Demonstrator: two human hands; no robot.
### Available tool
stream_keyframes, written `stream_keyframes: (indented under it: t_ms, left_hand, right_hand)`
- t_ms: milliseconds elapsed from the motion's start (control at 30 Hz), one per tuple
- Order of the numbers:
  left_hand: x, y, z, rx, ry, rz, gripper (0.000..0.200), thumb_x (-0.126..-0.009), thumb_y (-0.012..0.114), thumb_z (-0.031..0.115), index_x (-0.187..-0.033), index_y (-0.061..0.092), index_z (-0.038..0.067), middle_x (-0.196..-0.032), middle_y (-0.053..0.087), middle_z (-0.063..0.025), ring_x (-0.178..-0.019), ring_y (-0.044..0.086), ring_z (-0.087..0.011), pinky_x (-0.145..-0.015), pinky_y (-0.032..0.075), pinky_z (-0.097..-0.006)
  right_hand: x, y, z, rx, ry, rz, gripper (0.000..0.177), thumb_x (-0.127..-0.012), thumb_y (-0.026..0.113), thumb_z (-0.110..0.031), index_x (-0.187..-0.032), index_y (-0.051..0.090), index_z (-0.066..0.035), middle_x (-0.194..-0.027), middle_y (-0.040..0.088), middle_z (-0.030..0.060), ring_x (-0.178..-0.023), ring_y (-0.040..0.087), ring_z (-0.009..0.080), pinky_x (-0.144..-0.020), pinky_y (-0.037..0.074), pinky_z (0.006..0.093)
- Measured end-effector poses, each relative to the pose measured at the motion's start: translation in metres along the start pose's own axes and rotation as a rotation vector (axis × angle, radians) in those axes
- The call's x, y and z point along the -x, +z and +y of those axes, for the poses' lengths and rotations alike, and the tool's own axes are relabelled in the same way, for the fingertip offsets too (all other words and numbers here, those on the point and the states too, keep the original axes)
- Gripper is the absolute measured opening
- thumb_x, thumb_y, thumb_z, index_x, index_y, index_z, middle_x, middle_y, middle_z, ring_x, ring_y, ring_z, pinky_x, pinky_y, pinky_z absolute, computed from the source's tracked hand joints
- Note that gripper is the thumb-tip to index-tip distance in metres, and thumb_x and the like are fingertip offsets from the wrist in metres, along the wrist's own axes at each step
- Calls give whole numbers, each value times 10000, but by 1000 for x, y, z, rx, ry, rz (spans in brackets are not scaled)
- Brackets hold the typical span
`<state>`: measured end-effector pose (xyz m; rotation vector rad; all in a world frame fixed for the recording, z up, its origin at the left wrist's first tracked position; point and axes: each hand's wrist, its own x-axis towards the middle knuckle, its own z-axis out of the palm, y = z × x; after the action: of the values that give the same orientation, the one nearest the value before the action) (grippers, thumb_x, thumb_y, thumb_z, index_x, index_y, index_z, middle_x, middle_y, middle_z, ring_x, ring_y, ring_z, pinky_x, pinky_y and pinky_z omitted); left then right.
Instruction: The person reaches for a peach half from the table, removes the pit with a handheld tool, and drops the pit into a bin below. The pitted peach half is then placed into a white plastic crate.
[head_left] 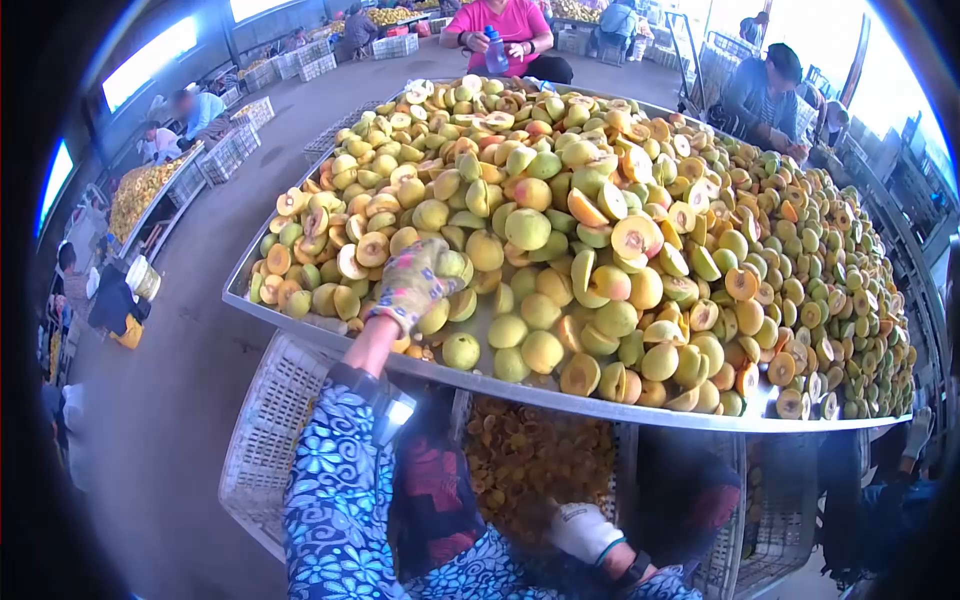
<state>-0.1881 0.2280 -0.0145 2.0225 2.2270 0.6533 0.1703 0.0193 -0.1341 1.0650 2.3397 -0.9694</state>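
My left hand (415, 285), in a patterned glove, reaches over the near edge of a metal-rimmed table (560, 400) heaped with halved and whole yellow-green fruit (528, 229). Its fingers are closed around a greenish fruit (455, 268) at the left part of the heap. Below the table edge is my right hand (585, 530), in a white glove, over a crate of orange-brown fruit pieces (530, 450). Its fingertips are blurred and dark, so what they hold, if anything, is hidden.
A white plastic crate (265, 430) stands below the table at the left, another crate (785, 510) at the lower right. Across the table a person in pink (515, 35) holds a bottle; a person in dark clothing (760, 100) works at the right. More workers and crates are behind.
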Motion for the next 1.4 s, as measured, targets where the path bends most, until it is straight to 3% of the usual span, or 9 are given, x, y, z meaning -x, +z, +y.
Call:
stream_keyframes:
  t_ms: [100,233,300,367,433,500,600,800,1400]
  left_hand:
    - [22,-18,3,406,-94,33,492,-805,784,217,-1224,576,62,-1134,659,-121,-1012,651,-227,-909,512,-336]
    - [100,-50,42,1747,19,-19,601,-867,719,188,-1378,440,39,-1258,567,-119,-1078,623,-215,-899,553,-350]
    - [136,-56,61,1683,47,44,632,-925,642,253,-1457,370,48,-1269,570,-135,-1087,624,-226,-906,544,-331]
    - [163,-60,81,1877,40,26,637,-979,570,438,-1437,406,26,-1227,608,-163,-1017,649,-214,-853,547,-311]
    - [184,-53,90,2003,-54,-1,675,-976,496,579,-1317,512,-3,-1117,653,-168,-933,666,-204,-807,553,-307]
    - [202,-45,108,1939,-232,88,667,-1001,401,606,-1180,587,-9,-1016,683,-150,-885,672,-196,-794,555,-303]
    - [218,-39,123,1540,-109,175,523,-1036,434,449,-1177,605,-25,-1031,693,-131,-900,663,-171,-796,541,-288]
    - [241,-39,140,1587,-170,136,459,-1030,448,375,-1138,638,-28,-1041,693,-123,-903,642,-159,-799,506,-285]
    - [248,-33,140,1320,-54,264,339,-972,478,233,-968,673,-44,-987,668,-118,-892,621,-185,-784,478,-309]
  right_hand:
    - [10,-19,-10,-290,-77,268,324,-902,594,-316,-1046,566,-28,-891,682,257,-848,662,444,-730,521,507]
    - [20,-44,-27,-466,-75,507,205,-875,645,-189,-920,534,-23,-734,578,284,-723,584,481,-610,457,480]
    - [28,-56,-34,-472,-67,514,197,-915,636,-201,-908,549,-24,-692,595,194,-618,597,369,-596,466,427]
    - [42,-78,-47,-989,-150,367,193,-941,637,-199,-959,563,-21,-660,541,95,-603,481,133,-578,443,330]
    - [46,-87,-58,-791,-181,573,182,-946,627,-183,-953,558,-16,-680,544,62,-631,499,106,-588,445,308]
    - [62,-108,-80,-817,-179,559,170,-953,611,-175,-948,558,-13,-704,556,55,-640,504,114,-601,450,303]
    - [78,-124,-108,-861,-311,554,172,-958,605,-175,-941,547,-15,-726,582,69,-641,531,145,-617,464,316]
    - [65,-109,-115,-815,-421,554,232,-937,652,-206,-938,519,-15,-691,584,190,-614,627,307,-577,465,380]
    - [50,-118,-95,-763,-606,283,224,-984,582,-216,-1042,549,-2,-798,680,140,-727,687,270,-688,532,373]
